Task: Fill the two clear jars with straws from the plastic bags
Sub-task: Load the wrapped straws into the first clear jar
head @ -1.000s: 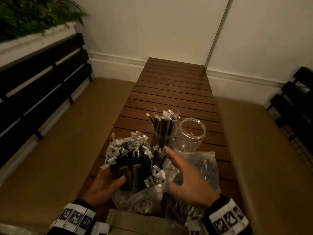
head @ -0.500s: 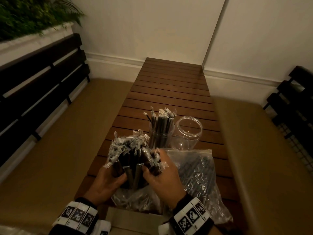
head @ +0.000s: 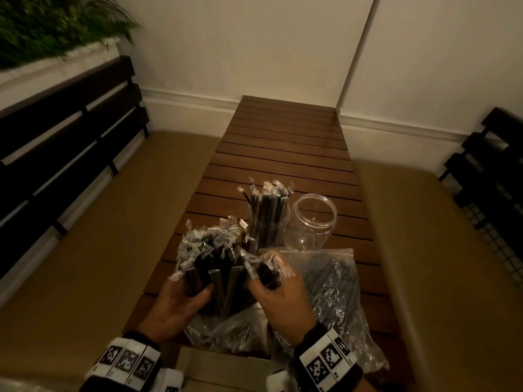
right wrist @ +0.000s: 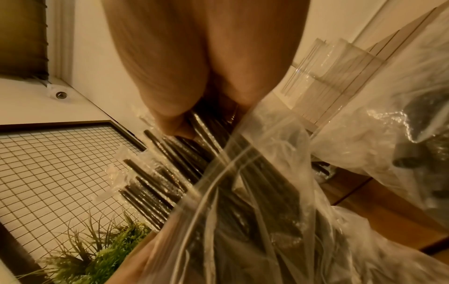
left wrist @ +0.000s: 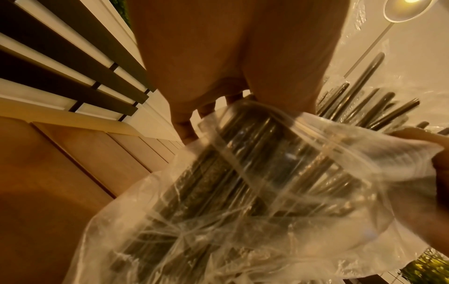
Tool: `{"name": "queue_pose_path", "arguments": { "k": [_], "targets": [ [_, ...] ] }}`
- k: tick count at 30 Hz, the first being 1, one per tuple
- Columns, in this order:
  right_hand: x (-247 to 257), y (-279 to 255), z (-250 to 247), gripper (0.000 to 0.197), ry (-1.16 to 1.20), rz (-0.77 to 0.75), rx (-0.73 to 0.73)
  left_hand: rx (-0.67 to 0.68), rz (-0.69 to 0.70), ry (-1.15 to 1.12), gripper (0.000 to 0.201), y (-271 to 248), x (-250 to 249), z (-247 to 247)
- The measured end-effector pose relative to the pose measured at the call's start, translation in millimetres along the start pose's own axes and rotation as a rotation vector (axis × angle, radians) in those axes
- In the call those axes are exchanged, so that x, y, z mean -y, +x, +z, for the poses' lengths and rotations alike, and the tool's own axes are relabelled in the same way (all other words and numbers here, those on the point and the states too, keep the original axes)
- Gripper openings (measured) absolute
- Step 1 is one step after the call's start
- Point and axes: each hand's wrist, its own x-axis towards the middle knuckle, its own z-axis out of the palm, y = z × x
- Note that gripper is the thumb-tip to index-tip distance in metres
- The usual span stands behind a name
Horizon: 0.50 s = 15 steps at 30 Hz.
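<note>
The left hand and right hand both grip a bundle of straws above a plastic bag. Behind stand a filled jar and an empty jar on the counter.

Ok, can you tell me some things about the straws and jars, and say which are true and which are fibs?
1. Both hands hold one bundle of straws. True: the left hand and the right hand both grip it.
2. Both jars are full. False: the left jar holds straws, the right jar holds none.
3. The jars stand on a slatted wooden table. True.
4. The right jar has a lid on. False: its mouth is open.
5. A bag with more straws lies right of the hands. True.
</note>
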Motion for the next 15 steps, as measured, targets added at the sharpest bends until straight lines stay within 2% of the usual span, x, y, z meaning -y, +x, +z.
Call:
{"name": "queue_pose_path", "arguments": {
  "k": [5, 10, 11, 13, 14, 15],
  "targets": [
    [3, 2, -1, 0.008, 0.029, -0.039, -0.007, 0.014, -0.021, 0.014, 0.079, 0, 7, -4],
    [10, 7, -7, 0.013, 0.047, -0.064, -0.043, 0.020, -0.026, 0.035, 0.055, -1, 0, -2],
    [13, 8, -8, 0.013, 0.064, -0.057, -0.049, 0.016, -0.025, 0.032, 0.055, -1, 1, -3],
    [19, 9, -10, 0.013, 0.141, -0.015, -0.077, 0.015, -0.040, 0.038, 0.071, 0, 5, -5],
    [23, 10, -11, 0.012, 0.187, 0.006, -0.095, 0.020, -0.047, 0.045, 0.072, 0, 7, -5],
    [26, 12, -13, 0.012, 0.218, 0.017, -0.117, 0.015, -0.047, 0.035, 0.064, 0, 7, -5]
  ]
}}
